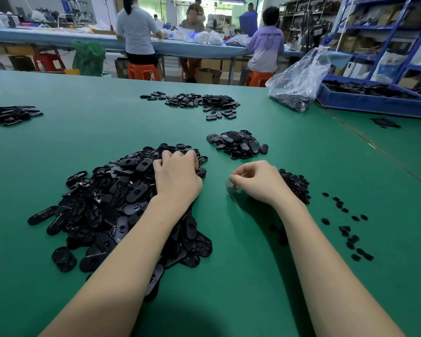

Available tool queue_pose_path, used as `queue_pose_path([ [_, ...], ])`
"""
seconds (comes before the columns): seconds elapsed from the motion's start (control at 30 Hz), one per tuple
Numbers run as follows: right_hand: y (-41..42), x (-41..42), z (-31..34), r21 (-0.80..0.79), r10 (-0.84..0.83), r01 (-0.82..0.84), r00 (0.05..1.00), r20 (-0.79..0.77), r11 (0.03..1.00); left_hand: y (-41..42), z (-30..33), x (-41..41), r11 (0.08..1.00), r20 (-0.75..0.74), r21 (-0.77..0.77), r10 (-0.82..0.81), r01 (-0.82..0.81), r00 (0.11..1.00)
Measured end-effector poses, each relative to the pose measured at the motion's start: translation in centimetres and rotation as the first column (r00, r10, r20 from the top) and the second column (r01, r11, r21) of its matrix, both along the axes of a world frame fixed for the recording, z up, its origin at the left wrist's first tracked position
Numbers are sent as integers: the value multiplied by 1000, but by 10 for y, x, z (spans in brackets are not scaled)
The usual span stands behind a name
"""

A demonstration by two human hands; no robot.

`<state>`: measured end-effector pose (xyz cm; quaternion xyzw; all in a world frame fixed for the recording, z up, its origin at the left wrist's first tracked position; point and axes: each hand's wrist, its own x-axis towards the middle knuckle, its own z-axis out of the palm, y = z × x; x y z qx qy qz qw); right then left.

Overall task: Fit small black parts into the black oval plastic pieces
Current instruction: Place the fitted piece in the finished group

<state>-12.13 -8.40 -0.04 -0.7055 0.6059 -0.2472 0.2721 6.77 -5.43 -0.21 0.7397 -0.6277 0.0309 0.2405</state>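
Note:
A big heap of black oval pieces (121,198) lies on the green table at the left. My left hand (177,175) rests on the heap's far right side. Its fingers are curled down round an oval piece (201,171) that sticks out beneath them. My right hand (258,182) hovers just right of it, with thumb and forefinger pinched on a small dark thing (229,187) that is blurred. A mound of small black parts (298,184) sits behind that hand, partly hidden by it. A smaller pile of oval pieces (238,144) lies beyond both hands.
Loose small parts (350,229) are scattered at the right. More black piles lie far centre (204,103) and far left (9,115). A clear plastic bag (299,79) and a blue crate (375,103) stand at the back right. People sit at another bench behind.

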Motion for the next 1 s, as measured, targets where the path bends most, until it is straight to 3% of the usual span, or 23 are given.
queue_pose_path([
  [0.23,1,4,-2,10,11,-11,1000,-27,1000,-3,-3,4,1000,91,4,-31,31,995],
  [0.53,1,-7,8,-9,-19,20,1000,20,1000,2,6,0,992,120,-101,-57,69,991],
  [0.6,0,-16,13,-31,-53,54,998,32,998,3,10,-3,983,89,-158,-79,92,993],
  [0.67,-1,-26,15,-50,-97,97,995,13,994,2,14,-10,970,-65,-208,-145,129,987],
  [0.8,0,-40,15,-53,-180,176,979,-96,983,3,17,-29,966,-565,-145,-260,215,783],
  [1.0,2,-35,14,-54,-203,196,942,-268,979,8,10,-35,940,-913,15,-126,340,389],
])
